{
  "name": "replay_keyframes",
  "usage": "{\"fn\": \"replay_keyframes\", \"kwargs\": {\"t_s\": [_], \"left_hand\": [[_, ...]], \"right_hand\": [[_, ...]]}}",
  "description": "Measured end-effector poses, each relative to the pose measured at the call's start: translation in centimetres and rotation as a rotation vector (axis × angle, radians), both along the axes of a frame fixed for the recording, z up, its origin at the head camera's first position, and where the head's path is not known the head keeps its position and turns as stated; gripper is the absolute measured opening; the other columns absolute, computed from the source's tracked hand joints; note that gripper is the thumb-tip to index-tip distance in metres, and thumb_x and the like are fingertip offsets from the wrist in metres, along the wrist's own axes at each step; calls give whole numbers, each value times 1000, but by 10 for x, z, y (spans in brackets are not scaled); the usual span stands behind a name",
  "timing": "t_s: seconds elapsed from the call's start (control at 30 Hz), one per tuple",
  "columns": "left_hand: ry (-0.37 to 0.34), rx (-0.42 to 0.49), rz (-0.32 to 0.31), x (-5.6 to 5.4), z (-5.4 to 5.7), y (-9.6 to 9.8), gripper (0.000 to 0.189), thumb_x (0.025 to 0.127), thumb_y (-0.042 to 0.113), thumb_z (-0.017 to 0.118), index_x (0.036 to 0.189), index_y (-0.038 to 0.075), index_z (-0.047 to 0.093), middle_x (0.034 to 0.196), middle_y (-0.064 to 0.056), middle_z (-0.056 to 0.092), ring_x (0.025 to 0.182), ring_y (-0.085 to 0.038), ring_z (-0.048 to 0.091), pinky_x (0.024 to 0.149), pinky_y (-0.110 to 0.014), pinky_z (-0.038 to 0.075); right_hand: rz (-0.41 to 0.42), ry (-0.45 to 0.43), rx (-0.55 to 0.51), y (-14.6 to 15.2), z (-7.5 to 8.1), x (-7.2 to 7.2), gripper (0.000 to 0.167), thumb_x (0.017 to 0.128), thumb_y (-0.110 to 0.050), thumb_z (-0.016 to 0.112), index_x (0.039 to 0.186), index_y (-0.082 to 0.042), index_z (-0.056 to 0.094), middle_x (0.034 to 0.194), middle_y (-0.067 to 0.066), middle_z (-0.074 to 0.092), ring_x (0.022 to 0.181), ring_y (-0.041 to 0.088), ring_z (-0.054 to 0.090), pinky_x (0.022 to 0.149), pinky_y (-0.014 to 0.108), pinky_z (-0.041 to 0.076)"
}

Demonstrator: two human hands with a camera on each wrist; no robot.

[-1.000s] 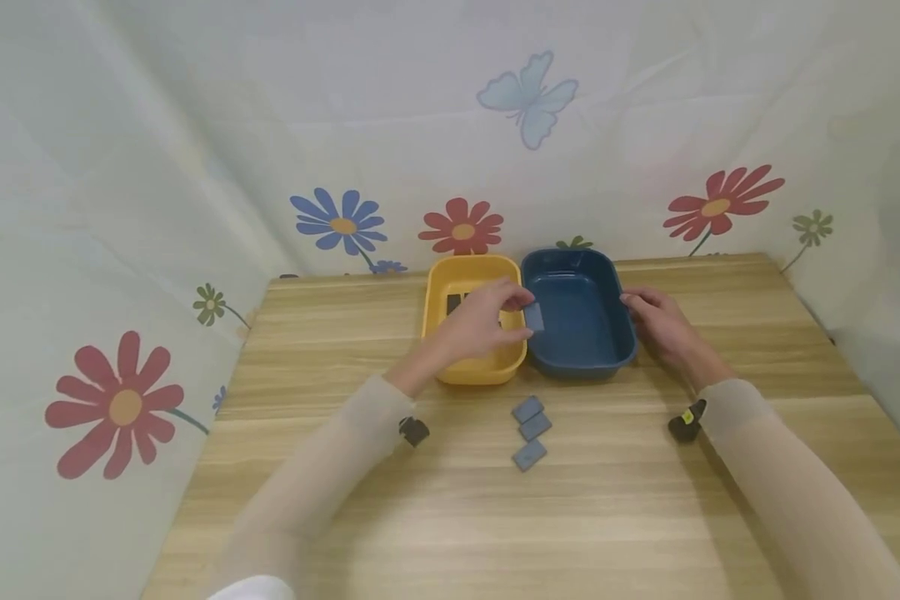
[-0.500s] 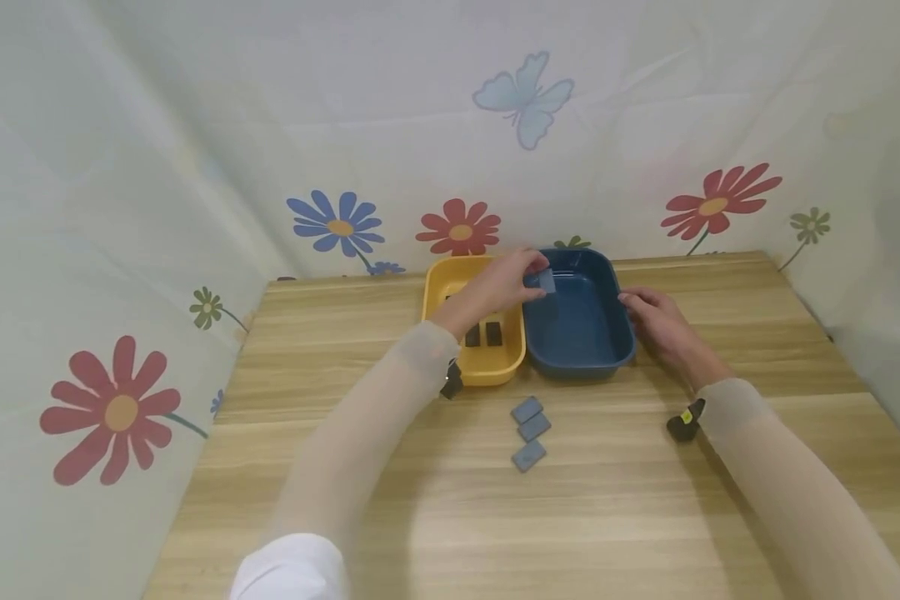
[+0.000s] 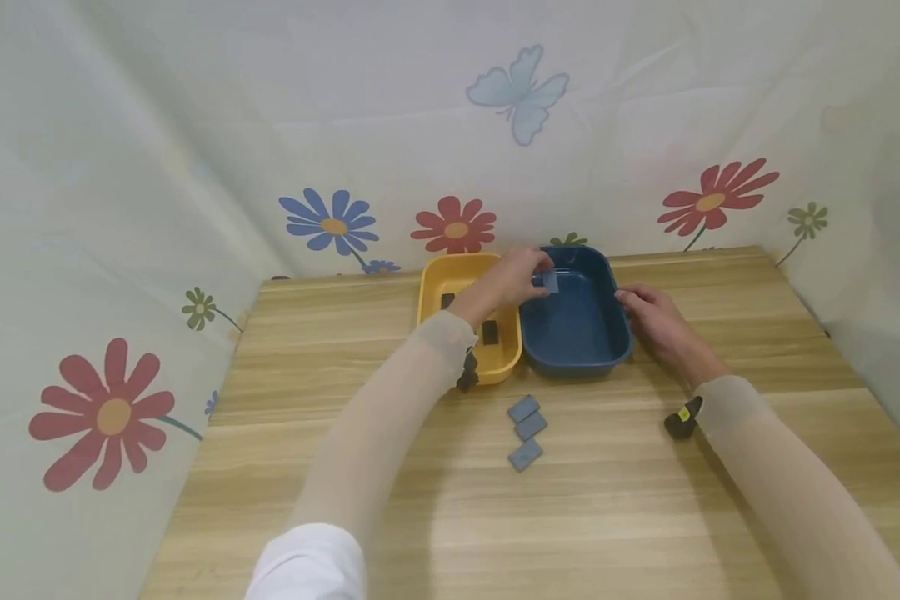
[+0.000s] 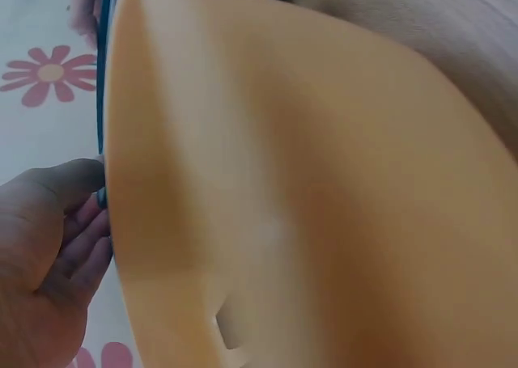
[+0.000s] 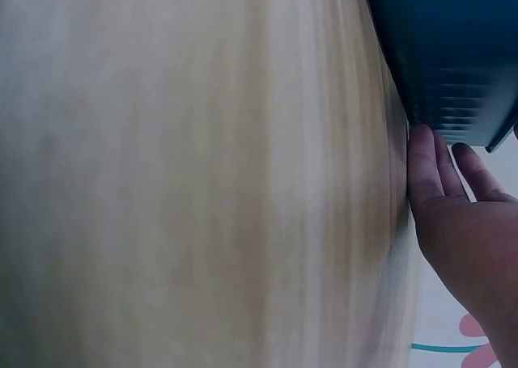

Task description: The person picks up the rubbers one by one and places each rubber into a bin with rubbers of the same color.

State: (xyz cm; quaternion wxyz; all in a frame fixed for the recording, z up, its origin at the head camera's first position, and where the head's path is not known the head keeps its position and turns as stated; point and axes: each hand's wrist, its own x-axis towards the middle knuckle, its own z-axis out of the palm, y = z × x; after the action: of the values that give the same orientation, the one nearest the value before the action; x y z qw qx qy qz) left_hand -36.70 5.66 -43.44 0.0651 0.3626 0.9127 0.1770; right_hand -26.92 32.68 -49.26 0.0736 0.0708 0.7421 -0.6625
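Observation:
My left hand (image 3: 515, 277) pinches a small flat grey-blue rectangular tile (image 3: 551, 282) between thumb and fingers, over the far left part of the blue bin (image 3: 573, 362). In the left wrist view the left hand (image 4: 48, 247) appears past the rim of the yellow bin (image 4: 133, 222), its tile hidden. At the blue bin's right side is my right hand (image 3: 656, 321), its thumb by the rim. The right wrist view shows straight fingers (image 5: 425, 162) touching the outer wall. Several matching tiles (image 3: 526, 455) lie on the table in front of the bins.
The yellow bin (image 3: 487, 377) stands directly left of the blue one and contains black blocks (image 3: 491, 332), partly covered by my left arm. Both bins sit at the far edge of the wooden table (image 3: 570, 517). A flower-printed cloth (image 3: 390, 150) hangs behind.
My left hand has moved right and away from me, carrying the tile from the yellow bin's edge to over the blue bin. The right hand stays at the blue bin's side.

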Motion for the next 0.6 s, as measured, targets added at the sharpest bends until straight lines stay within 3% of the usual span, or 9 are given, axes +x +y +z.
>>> {"fn": "replay_keyframes", "kwargs": {"t_s": [0.2,0.43,0.6], "left_hand": [[-6,-18,9,6,-11,-3,48,97,29,81,139,11,65,132,-2,64,123,-16,60,111,-27,49],[11,-12,32,10,-18,-1,48,97,28,81,140,13,65,135,0,63,124,-14,59,113,-28,48],[39,-63,30,10,-19,0,48,98,31,80,140,15,65,136,0,62,123,-14,59,114,-29,48]], "right_hand": [[17,-11,59,0,1,2,64,111,-40,53,156,5,42,129,3,55,110,11,55,87,13,53],[-8,32,-36,-1,-2,3,52,111,-30,57,145,8,49,107,-7,65,97,6,61,82,16,57],[-8,46,-56,-1,-3,0,52,110,-28,58,145,10,48,105,-9,66,96,5,62,81,16,58]]}}
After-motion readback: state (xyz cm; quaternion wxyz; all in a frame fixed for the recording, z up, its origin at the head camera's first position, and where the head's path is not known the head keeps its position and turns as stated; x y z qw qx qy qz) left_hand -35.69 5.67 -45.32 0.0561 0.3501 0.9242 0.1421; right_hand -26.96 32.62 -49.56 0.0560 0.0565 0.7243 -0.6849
